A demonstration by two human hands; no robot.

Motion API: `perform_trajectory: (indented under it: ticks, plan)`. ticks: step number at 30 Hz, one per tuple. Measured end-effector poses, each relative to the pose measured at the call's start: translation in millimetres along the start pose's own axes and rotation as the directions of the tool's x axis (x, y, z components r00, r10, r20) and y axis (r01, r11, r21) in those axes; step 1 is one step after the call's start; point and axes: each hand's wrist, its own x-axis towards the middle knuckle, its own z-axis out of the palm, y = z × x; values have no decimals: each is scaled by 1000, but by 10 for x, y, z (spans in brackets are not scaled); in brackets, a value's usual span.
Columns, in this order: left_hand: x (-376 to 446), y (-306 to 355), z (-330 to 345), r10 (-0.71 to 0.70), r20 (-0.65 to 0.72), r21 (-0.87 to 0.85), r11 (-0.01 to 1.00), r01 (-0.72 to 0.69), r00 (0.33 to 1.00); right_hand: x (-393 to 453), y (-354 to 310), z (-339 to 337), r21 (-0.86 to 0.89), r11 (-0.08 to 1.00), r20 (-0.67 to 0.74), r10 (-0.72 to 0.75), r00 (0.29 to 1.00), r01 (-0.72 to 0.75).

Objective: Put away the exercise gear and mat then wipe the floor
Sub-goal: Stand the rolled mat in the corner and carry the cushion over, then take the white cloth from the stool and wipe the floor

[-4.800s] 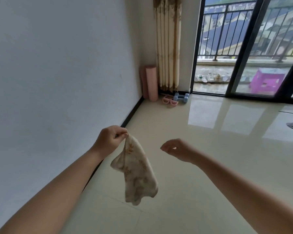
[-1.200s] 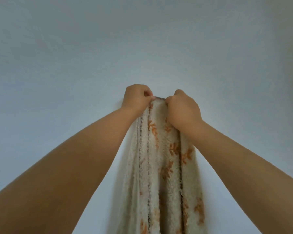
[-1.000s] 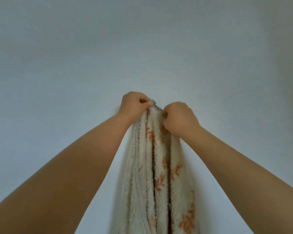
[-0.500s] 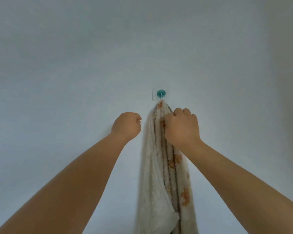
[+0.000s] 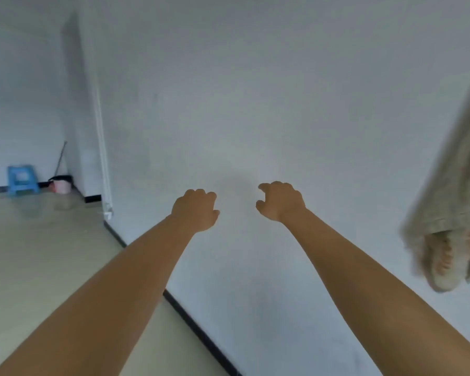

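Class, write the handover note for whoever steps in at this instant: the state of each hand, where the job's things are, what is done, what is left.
Left hand: loosely curled, holds nothing. Right hand: loosely curled, holds nothing. Both are raised in front of the white wall.
Cloth: hangs against the wall at the right edge of view, free of both hands; what it hangs from is out of frame.
Floor: bare and glossy where visible. A blue stool and a pink bucket stand in the far left corner.
Done: cloth hung up.
Left: the exercise gear and mat are not in view, so check them.
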Motion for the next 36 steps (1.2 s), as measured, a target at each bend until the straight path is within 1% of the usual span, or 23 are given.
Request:
perform_trajectory:
  ticks: [2, 4, 7, 10, 13, 15, 19, 22, 25, 28, 30, 33, 36]
  plan:
    - [-303, -584, 301, -87, 77, -22, 996, 89, 993, -27, -581, 477, 91, 993, 95, -82, 992, 73]
    - [-627, -1159, 618, -175, 159, -45, 982, 185, 972, -105, -1158, 996, 154, 979, 193, -161, 968, 132]
    - [-1124, -1963, 1098, -310, 290, -28, 943, 332, 905, -260, -1958, 1767, 229, 954, 340, -264, 903, 193]
    - [-1559, -2679, 1588, -408, 430, 29, 898, 440, 805, -354, -2705, 2487, 279, 925, 478, -366, 798, 257]
    - [-1839, -3363, 2060, -479, 551, 89, 848, 522, 684, -316, -3452, 3092, 319, 897, 566, -439, 697, 306]
    - [-1930, -3827, 2319, -515, 604, 116, 812, 572, 608, -215, -3949, 3437, 351, 882, 612, -471, 635, 315]
    - [-1958, -4754, 2683, -584, 665, 164, 722, 672, 465, 85, -4884, 4024, 370, 864, 689, -501, 523, 341]
    - [-1935, -5358, 2826, -624, 690, 206, 655, 727, 367, 318, -5461, 4318, 355, 867, 752, -487, 444, 349]
    - [-1884, -5910, 2891, -665, 687, 249, 594, 764, 293, 595, -5957, 4528, 334, 866, 788, -473, 394, 372]
    - [-1753, -6501, 2964, -682, 691, 262, 546, 796, 241, 951, -6476, 4732, 327, 854, 796, -479, 369, 404]
    - [-1600, -6932, 3039, -683, 694, 254, 529, 810, 228, 1226, -6849, 4871, 330, 840, 795, -494, 353, 431]
    - [-1251, -7680, 3174, -671, 695, 213, 535, 817, 258, 1739, -7496, 5079, 360, 804, 785, -536, 312, 474]
    - [-771, -8507, 3254, -660, 689, 171, 549, 818, 299, 2344, -8185, 5227, 360, 793, 768, -551, 328, 491]
